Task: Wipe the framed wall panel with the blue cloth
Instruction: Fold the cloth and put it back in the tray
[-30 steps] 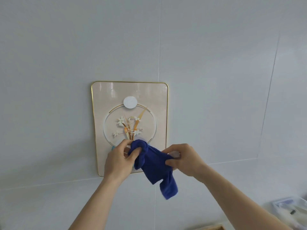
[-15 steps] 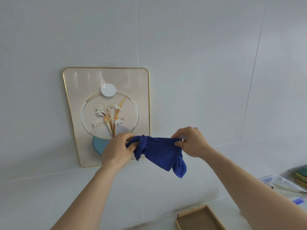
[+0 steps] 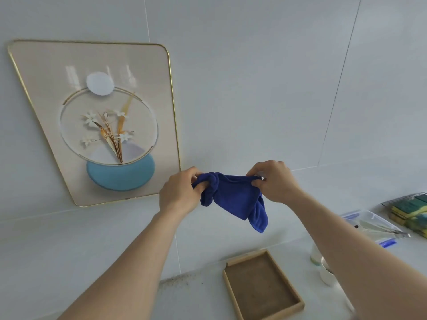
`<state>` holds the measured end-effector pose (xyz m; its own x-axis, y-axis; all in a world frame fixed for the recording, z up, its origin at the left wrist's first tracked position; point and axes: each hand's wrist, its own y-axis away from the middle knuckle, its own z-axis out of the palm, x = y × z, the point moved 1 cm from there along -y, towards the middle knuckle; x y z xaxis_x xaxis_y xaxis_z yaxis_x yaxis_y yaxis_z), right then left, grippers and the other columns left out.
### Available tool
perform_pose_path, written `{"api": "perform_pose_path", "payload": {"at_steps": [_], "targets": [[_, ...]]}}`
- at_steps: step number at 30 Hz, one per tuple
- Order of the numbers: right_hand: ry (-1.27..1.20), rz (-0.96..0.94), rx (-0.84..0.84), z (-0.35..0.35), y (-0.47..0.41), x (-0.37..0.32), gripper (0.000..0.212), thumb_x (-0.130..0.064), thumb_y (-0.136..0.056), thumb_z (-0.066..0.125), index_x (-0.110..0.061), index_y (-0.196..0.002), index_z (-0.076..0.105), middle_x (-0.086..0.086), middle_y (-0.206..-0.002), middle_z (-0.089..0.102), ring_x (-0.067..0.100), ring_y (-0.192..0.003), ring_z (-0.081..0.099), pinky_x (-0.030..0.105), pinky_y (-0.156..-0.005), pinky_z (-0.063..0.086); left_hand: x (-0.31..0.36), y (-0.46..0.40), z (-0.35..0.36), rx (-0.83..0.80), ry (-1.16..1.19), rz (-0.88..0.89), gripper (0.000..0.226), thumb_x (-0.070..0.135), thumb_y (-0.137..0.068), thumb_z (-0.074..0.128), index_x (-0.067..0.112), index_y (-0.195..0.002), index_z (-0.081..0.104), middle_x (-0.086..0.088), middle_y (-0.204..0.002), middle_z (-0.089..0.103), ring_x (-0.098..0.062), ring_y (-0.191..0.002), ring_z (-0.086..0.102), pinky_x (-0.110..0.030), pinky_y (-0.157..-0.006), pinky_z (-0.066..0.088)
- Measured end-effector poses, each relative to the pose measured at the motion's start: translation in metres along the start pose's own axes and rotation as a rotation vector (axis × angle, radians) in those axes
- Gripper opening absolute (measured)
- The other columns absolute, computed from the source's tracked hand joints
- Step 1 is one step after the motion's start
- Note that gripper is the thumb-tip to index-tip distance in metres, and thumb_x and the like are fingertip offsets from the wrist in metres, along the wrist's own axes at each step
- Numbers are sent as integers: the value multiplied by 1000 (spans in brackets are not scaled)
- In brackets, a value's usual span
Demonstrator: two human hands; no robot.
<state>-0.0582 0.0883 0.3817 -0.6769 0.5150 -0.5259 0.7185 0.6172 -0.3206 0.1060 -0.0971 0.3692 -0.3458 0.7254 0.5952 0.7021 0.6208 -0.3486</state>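
The framed wall panel (image 3: 46,72) hangs at the upper left, gold-edged, beige, with a flower picture and a blue bowl shape. A dark blue cloth (image 3: 233,197) is stretched in the air between both hands, right of the panel's lower corner and not touching it. My left hand (image 3: 179,194) pinches its bunched left end. My right hand (image 3: 273,182) grips the right end, from which a loose tail hangs down.
A white counter runs below the wall. On it lie a shallow wooden tray (image 3: 262,286), a clear plastic box (image 3: 374,225) with utensils, a stack of yellow-green sponges (image 3: 413,212) at the far right, and a small white cup (image 3: 327,274).
Both hands and the cloth have come off the panel and shifted right of it. The cloth is pulled wider between the hands. The view has turned right and down, showing more counter.
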Motion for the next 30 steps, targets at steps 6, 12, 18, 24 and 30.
{"api": "perform_pose_path", "payload": {"at_steps": [6,12,18,24,30], "targets": [[-7,67,-59,16,6,64,32,-2,-88,66,-28,-96,81,1,-97,80,25,-90,66,37,-83,57,14,0,69,-121,16,-61,16,50,-88,62,38,-98,67,15,-90,75,-17,-86,68,-31,-68,45],[-26,149,-163,61,13,136,34,-3,-85,64,-31,-93,81,-3,-94,80,24,-89,68,38,-80,60,6,4,148,-250,-17,-157,14,46,-85,62,35,-93,66,15,-87,74,-17,-84,69,-33,-73,54],[-36,214,-289,127,29,197,32,-3,-85,60,-26,-94,80,-4,-93,79,24,-87,69,42,-77,61,-22,23,228,-367,-84,-265,13,41,-86,62,36,-97,66,16,-91,71,-18,-85,67,-30,-68,46],[2,248,-360,194,71,246,32,-3,-90,58,-20,-107,79,5,-107,75,33,-98,70,45,-83,58,-61,68,299,-503,-163,-320,19,36,-92,61,37,-111,67,13,-105,74,-19,-99,68,-32,-79,52],[223,216,-837,243,134,284,63,-38,-106,58,-25,-162,34,7,-171,31,33,-159,27,44,-126,35,-91,129,352,-804,-369,-202,63,46,-99,53,29,-157,32,6,-159,44,-21,-145,40,-37,-117,37]]}}
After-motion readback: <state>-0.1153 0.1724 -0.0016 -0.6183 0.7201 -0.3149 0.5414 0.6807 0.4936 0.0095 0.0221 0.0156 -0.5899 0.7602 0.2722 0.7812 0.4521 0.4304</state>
